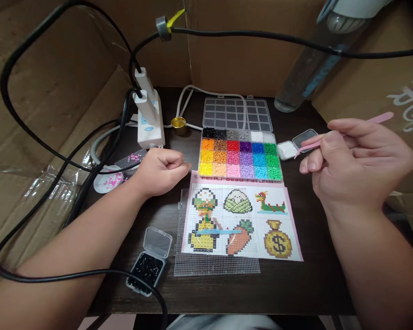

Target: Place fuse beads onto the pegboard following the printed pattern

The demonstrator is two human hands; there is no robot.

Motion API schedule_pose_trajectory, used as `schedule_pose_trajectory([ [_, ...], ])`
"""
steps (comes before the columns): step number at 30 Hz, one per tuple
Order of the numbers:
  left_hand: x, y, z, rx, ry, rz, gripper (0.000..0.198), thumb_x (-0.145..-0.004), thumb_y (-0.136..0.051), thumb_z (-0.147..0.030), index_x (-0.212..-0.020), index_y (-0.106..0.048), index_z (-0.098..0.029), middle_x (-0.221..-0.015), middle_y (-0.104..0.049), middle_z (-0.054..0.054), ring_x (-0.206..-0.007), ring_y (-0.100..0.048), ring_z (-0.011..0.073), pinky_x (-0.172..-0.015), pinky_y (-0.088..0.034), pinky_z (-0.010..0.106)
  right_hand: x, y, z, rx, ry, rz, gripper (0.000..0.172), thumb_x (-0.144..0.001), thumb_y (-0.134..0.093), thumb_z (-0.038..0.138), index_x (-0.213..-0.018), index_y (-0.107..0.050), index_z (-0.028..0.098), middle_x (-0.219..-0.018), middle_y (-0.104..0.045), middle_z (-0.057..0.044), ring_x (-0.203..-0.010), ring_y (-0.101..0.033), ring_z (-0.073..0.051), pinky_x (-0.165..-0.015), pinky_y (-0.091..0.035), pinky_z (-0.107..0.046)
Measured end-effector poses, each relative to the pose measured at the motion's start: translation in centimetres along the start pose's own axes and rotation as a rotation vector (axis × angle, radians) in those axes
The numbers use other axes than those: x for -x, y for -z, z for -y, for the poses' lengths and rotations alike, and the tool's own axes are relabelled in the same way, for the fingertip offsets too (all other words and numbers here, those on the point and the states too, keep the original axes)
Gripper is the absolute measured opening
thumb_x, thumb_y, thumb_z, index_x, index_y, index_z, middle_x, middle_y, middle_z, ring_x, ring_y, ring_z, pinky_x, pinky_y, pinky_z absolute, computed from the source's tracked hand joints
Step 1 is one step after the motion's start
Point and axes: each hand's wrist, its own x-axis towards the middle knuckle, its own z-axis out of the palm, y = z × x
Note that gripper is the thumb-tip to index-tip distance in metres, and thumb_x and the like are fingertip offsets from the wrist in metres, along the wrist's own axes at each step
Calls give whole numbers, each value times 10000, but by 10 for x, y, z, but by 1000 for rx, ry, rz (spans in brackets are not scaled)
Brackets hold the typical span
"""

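Observation:
My left hand (161,170) rests on the dark table as a loose fist, just left of the bead box (240,158) with its many coloured compartments. Nothing shows in that fist. My right hand (354,160) is raised at the right and pinches pink tweezers (378,119), their tip pointing toward a small open case of white beads (287,149). Below the bead box lies a pattern sheet (278,215) with pixel pictures under a clear pegboard (215,266). Blue tweezers (217,232) lie on the board.
A small open case of black beads (146,268) sits near the front edge. A white device (150,120) with black cables stands at the back left, beside a gold cap (178,123). A clear bottle (313,59) leans at the back right. Cardboard walls surround the table.

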Motion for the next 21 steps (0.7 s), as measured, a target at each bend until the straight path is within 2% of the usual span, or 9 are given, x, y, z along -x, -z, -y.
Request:
schedule_pose_trajectory([
  [3, -1, 0, 0, -14, -6, -6, 454, -715, -559, -221, -510, -156, -190, -507, -162, -56, -481, -175, 58, -439, -178, 244, 1, -1, 2, 18, -15, 15, 189, -724, -683, 127, -902, -698, 191, -567, -646, 6, -325, -494, -109, -314, -426, -269],
  [5, -1, 0, 0, -18, -9, -7, 457, -715, -561, -225, -508, -155, -189, -507, -161, -57, -480, -175, 56, -441, -178, 243, 3, -1, 3, 34, -11, 19, 303, -710, -687, 113, -994, -673, 218, -656, -654, 10, -375, -545, -115, -323, -438, -262],
  [7, -1, 0, 0, -10, -11, 0, 457, -716, -560, -228, -508, -155, -190, -507, -161, -58, -479, -177, 56, -442, -182, 240, 4, -2, 4, 50, 4, 38, 470, -684, -692, 81, -1105, -617, 278, -949, -667, -18, -465, -614, -119, -327, -455, -255],
  [9, -1, 0, 0, -3, -14, 8, 452, -718, -555, -225, -510, -155, -190, -508, -163, -58, -480, -178, 56, -443, -184, 239, 5, -2, 5, 68, 25, 77, 603, -667, -677, 50, -1169, -554, 359, -1297, -518, -26, -543, -654, -109, -325, -469, -248],
  [11, -1, 0, 0, -5, -19, 11, 448, -718, -551, -217, -511, -155, -189, -508, -163, -58, -481, -176, 57, -443, -182, 240, 6, -1, 5, 90, 37, 117, 675, -666, -652, 30, -1199, -501, 416, -1444, -350, -13, -575, -665, -97, -326, -479, -242],
  [17, -1, 0, -2, -15, -23, 2, 452, -716, -554, -221, -511, -152, -189, -507, -159, -58, -477, -172, 56, -435, -180, 237, 6, 0, 5, 112, 20, 127, 704, -674, -636, 38, -1218, -440, 439, -1500, -181, -28, -574, -659, -84, -352, -501, -253],
  [21, 0, 0, 0, -11, -18, -1, 453, -722, -558, -236, -519, -156, -188, -503, -170, -57, -478, -184, 57, -432, -196, 228, 6, -1, 6, 107, -5, 98, 661, -702, -693, 101, -1216, -449, 437, -1523, -183, -44, -583, -660, -104, -332, -495, -254],
])
